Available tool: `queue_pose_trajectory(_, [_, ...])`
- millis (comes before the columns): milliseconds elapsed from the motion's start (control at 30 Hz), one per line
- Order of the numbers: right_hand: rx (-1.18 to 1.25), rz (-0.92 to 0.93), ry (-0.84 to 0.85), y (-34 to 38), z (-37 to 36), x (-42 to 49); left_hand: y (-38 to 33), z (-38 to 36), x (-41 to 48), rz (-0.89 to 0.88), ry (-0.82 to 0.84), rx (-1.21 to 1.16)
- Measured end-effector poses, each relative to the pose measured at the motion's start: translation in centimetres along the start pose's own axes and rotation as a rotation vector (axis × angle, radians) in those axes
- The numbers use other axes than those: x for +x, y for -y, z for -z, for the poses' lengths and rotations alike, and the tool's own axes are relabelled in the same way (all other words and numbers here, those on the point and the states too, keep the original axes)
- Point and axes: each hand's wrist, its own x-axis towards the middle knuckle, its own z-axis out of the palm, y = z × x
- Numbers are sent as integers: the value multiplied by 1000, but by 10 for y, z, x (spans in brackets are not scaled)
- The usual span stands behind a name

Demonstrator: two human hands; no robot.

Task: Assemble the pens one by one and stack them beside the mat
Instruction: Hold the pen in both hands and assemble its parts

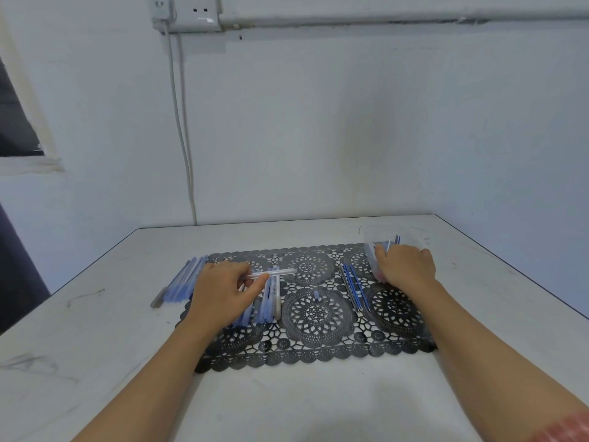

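A black lace-patterned mat [318, 317] lies on the white table. My left hand [223, 291] pinches a clear pen barrel [277, 273] above a group of barrels and caps [269, 301] on the mat's left part. My right hand [404, 266] is over a clear plastic container [373, 237] at the mat's far right corner; its fingers are hidden, with a thin refill [388, 245] showing beside them. Several blue refills [353, 288] lie on the mat left of that hand. A single blue cap [316, 294] lies mid-mat. Assembled blue pens [183, 282] are stacked left of the mat.
The table [287, 403] stands against a white wall, with its edges at far left and right. A grey pen [158, 300] lies at the near end of the stack. A wall socket [194, 11] and cable [185, 138] hang above.
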Motion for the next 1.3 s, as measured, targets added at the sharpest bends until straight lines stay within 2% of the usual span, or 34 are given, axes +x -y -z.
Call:
queue_pose_trajectory(100, [44,6,16,0,6,-3,-1,0,0,-2,1,1])
queue_pose_trajectory(300, [124,-32,-82,2,8,-8,-3,2,0,-14,-4,-9])
queue_pose_trajectory(533, [609,-199,-217,0,5,-1,-2,2,0,-1,-1,-11])
queue_pose_trajectory(633, [710,-234,-231,-2,5,0,-2,2,0,3,1,-13])
queue_pose_trajectory(1000, [820,-203,-289,-1,5,-1,-1,2,0,-2,-6,-15])
queue_pose_trajectory(1300, [841,-94,-449,3,8,-6,-2,2,0,-6,-8,-5])
